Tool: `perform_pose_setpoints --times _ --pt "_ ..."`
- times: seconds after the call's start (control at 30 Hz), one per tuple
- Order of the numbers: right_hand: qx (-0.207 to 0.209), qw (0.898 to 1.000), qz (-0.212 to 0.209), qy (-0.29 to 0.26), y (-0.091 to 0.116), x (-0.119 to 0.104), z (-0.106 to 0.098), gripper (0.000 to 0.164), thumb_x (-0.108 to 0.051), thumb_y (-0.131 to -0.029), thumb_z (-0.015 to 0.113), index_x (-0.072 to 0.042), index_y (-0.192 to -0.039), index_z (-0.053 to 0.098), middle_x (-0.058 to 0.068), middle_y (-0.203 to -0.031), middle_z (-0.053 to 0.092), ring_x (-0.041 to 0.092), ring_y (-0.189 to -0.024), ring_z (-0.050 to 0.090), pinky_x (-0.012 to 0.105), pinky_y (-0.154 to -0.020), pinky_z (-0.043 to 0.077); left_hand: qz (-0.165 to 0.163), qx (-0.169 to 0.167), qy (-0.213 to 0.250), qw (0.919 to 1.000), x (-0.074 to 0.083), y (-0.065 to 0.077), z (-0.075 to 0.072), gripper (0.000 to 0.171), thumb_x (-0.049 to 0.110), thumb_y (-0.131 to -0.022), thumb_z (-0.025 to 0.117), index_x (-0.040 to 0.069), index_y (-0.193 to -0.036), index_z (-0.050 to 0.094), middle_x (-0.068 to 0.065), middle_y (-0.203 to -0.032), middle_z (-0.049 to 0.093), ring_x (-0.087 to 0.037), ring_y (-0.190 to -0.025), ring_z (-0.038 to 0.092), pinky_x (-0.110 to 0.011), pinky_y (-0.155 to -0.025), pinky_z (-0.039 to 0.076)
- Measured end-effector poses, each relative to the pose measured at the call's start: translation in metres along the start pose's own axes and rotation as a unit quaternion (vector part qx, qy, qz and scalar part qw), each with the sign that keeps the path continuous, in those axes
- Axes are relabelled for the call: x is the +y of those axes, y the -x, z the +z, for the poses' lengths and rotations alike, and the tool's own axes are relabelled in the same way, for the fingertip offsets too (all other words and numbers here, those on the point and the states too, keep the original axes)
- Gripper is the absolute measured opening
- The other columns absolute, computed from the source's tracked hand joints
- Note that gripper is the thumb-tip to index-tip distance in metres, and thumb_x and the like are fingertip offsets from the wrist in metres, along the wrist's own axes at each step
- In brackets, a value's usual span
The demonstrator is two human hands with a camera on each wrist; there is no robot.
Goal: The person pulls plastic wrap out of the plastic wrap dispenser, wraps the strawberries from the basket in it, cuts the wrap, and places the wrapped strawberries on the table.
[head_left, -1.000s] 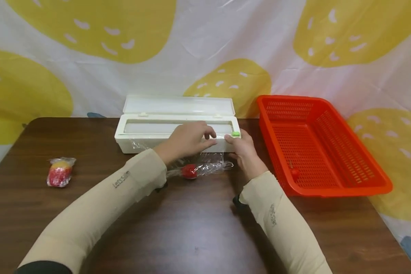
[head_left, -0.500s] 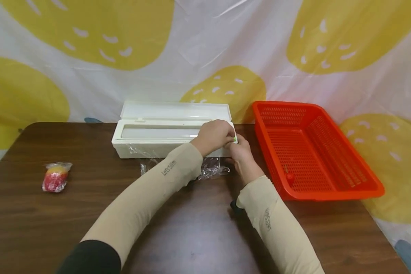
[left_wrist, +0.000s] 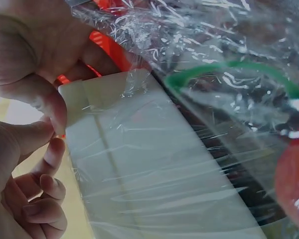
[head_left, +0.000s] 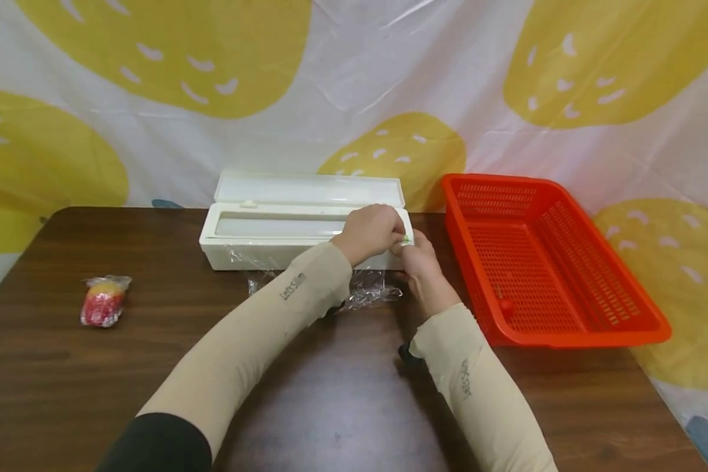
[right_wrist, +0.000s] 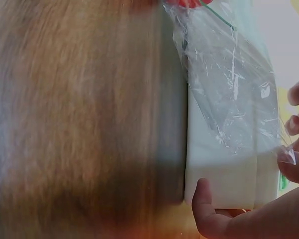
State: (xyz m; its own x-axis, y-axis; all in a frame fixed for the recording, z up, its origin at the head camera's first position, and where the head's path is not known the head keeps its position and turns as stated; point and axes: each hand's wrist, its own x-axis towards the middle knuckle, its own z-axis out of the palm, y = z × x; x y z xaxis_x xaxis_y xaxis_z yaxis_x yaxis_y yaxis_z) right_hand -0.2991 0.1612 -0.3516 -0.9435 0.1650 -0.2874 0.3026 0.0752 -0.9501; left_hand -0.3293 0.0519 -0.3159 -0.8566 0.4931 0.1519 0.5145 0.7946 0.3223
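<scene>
A white cling film dispenser (head_left: pixel 254 255) stands on the table with its lid raised and film hanging over its front. My left hand (head_left: pixel 373 231) is at the right end, thumb and finger pinching the small green slide cutter (head_left: pixel 406 238). My right hand (head_left: pixel 420 262) grips that same end from the side; its thumb is near the left fingertips in the left wrist view. Clear film (left_wrist: pixel 199 45) drapes down the front. A round red fruit (left_wrist: pixel 294 184) with a green stem lies in or under the film; my left forearm hides it in the head view.
On the right stands a red plastic basket (head_left: pixel 590 339) with a small red fruit (head_left: pixel 507 307) inside. A film-wrapped red and yellow fruit (head_left: pixel 103 301) lies at the left of the brown table (head_left: pixel 342 406). A patterned curtain (head_left: pixel 354 78) hangs behind.
My left hand has moved right along the dispenser to the green cutter at its right end, and its fingers have closed there. My right hand has stayed at that end.
</scene>
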Motion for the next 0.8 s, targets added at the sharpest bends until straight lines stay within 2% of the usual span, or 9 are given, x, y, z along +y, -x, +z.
perform_pose_setpoints --times 0.2,0.43,0.6,0.8 --pt "-0.013 1.0 0.017 -0.012 0.0 -0.005 -0.002 0.045 -0.003 -0.088 0.048 -0.013 -0.132 0.045 0.002 -0.103 0.048 0.022 -0.099 0.047 0.047 -0.082 0.043 -0.02 -0.004 0.018 0.9996 0.0 0.0 -0.004 0.011 0.025 -0.087 0.065 0.023 -0.089 0.076 0.004 -0.08 0.067 -0.014 -0.071 0.051 -0.029 -0.059 0.039" --pt "-0.039 0.998 0.026 -0.03 -0.001 -0.007 0.006 0.048 -0.002 -0.091 0.049 -0.014 -0.137 0.043 0.005 -0.107 0.049 0.023 -0.101 0.048 0.055 -0.099 0.04 -0.041 -0.005 0.011 0.9991 -0.013 0.009 -0.005 0.013 0.027 -0.09 0.063 0.024 -0.094 0.075 0.003 -0.091 0.072 -0.016 -0.08 0.059 -0.035 -0.068 0.049" --pt "-0.045 0.998 0.029 -0.017 -0.001 -0.006 0.011 0.052 -0.002 -0.092 0.049 -0.017 -0.141 0.041 0.009 -0.117 0.052 0.026 -0.103 0.05 0.054 -0.099 0.04 -0.052 -0.001 -0.009 0.9986 -0.026 0.022 -0.011 0.015 0.027 -0.091 0.062 0.022 -0.091 0.075 0.002 -0.096 0.072 -0.018 -0.086 0.063 -0.041 -0.072 0.052" --pt "-0.034 0.999 0.036 -0.006 -0.002 -0.006 0.008 0.053 -0.003 -0.093 0.049 -0.019 -0.143 0.038 0.012 -0.126 0.05 0.028 -0.108 0.049 0.054 -0.101 0.038 -0.059 -0.013 -0.041 0.9973 -0.049 0.05 -0.026 0.018 0.026 -0.094 0.058 0.021 -0.095 0.075 0.0 -0.102 0.072 -0.02 -0.092 0.065 -0.044 -0.074 0.054"
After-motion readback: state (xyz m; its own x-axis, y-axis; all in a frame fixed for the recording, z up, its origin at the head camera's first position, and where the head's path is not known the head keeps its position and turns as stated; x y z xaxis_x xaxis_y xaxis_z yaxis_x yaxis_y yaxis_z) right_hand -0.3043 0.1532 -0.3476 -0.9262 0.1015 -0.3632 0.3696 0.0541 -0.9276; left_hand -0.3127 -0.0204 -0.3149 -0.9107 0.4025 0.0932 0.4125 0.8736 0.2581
